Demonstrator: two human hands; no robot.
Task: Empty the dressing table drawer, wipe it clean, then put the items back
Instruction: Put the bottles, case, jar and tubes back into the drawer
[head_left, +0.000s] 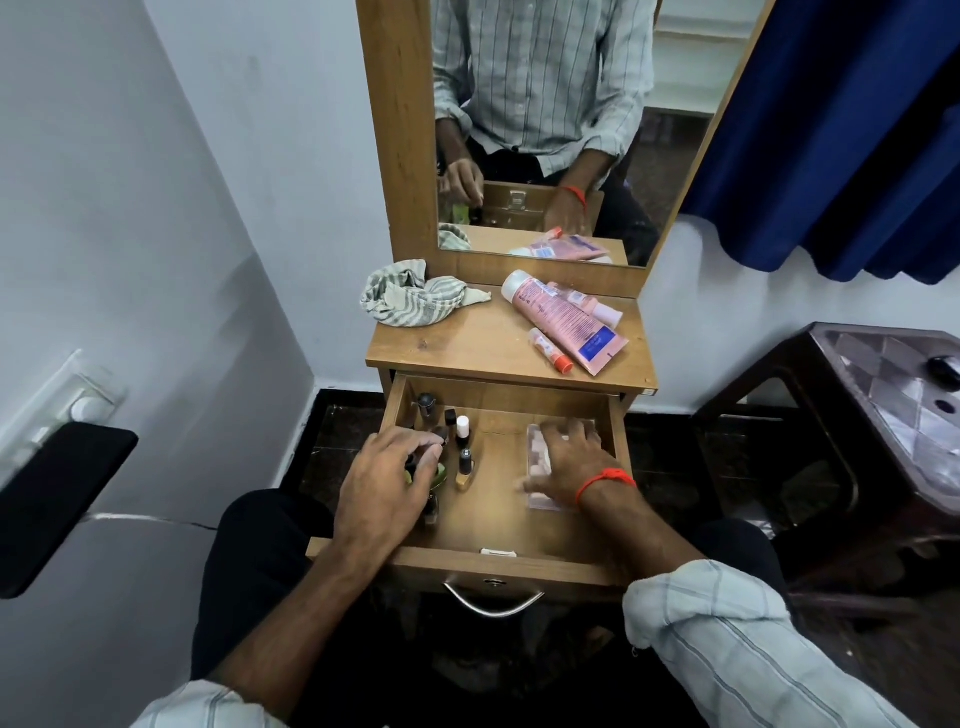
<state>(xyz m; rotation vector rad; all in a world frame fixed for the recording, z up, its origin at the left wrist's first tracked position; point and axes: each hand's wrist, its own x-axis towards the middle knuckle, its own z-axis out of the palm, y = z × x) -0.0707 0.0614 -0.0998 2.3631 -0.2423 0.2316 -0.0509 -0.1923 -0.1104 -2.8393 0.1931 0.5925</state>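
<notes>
The wooden drawer (498, 564) of the dressing table is pulled out toward me. In its left part stand several small nail polish bottles (463, 428). My left hand (387, 478) is down among them, fingers curled around a few bottles, one with green contents. On the right of the drawer lies a clear plastic box (537, 460) holding pinkish pieces, and my right hand (574, 460) lies over it with fingers spread, grasping it. On the table top (467, 348) lie a striped cloth (415, 299), a big pink tube (563, 319) and smaller tubes (550, 351).
A mirror (545, 130) rises behind the table top and reflects my arms. A dark plastic stool (852, 431) stands to the right, a blue curtain (841, 130) hangs above it. A white wall with a switch plate (78, 400) and a black object (57, 499) are on the left.
</notes>
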